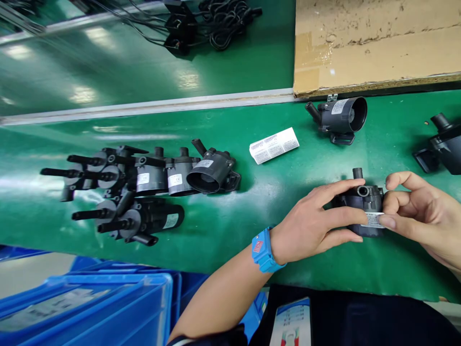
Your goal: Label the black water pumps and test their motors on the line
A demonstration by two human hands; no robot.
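Note:
A black water pump (374, 194) stands on the green bench with its outlet tubes upward. My left hand (313, 218), a blue strap on its wrist, grips this pump from the left side. A white printed label (373, 219) lies against the pump's side, partly under my left fingers. My right hand (425, 211) pinches the label's right end between thumb and bent fingers. Beyond my hands, a folded sheet of labels (274, 145) rests on the bench. Another pump (338, 117) lies on its side near the back, a label on its body.
Several black pumps (151, 178) are grouped on the left, some showing white labels. One more pump (448, 144) is cut off at the right edge. Behind are a cardboard sheet (374, 43) and coiled cables (226, 24). Blue crates (144, 307) and a phone (292, 322) are below the bench's front edge.

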